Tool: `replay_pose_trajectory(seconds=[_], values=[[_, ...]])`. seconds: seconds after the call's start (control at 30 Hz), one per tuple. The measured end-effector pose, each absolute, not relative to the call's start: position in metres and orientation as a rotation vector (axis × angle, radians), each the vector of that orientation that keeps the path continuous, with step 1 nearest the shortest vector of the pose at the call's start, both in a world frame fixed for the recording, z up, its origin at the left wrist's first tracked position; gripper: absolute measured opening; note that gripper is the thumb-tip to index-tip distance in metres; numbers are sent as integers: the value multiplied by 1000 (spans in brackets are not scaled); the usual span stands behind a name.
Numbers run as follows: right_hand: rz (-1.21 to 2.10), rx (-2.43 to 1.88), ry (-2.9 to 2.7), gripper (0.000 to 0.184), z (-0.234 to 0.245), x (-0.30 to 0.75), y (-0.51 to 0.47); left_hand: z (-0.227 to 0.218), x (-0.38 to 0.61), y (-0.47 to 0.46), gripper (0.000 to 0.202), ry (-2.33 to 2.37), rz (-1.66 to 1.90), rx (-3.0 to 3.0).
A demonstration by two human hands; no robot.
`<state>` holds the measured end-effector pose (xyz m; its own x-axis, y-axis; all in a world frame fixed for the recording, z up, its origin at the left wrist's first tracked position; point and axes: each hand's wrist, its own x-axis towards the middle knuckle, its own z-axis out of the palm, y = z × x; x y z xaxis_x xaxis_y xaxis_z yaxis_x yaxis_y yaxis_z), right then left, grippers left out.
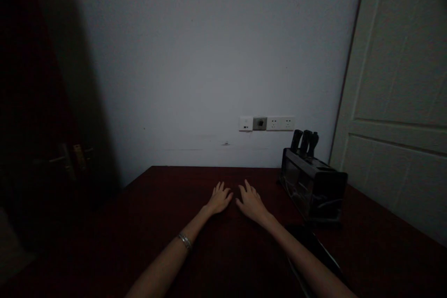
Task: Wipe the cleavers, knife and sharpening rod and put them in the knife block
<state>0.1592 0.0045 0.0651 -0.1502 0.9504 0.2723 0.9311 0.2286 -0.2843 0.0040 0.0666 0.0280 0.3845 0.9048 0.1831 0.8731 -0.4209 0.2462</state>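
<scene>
My left hand (220,199) rests palm down over the dark red table (181,181), its fingers spread and holding nothing. A silvery bracelet (185,240) circles the left wrist. Close beside it, my right hand (250,201) is also palm down with fingers apart and nothing in them. To the right of the right hand stands a dark, shiny knife block (312,186) with several black handles (304,142) sticking up from its top. A dark flat object (316,247) with a pale edge lies partly hidden under my right forearm; its kind is unclear.
Behind the table is a pale wall (209,79) with a row of sockets and switch plates (274,124). A light panelled door or cabinet (398,102) stands at the right. On the left is a dark red door with a metal handle (68,160). The light is dim.
</scene>
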Motion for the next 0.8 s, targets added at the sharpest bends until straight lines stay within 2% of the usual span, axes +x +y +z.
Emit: replay_pose_trajectory(seconds=[0.3,0.8], values=[[112,-1876,-2082,53,13,117,53,6,-34,87,59,1867,298,2406],[27,-1792,-2080,49,-2,124,55,-7,-36,95,60,1870,293,2498]])
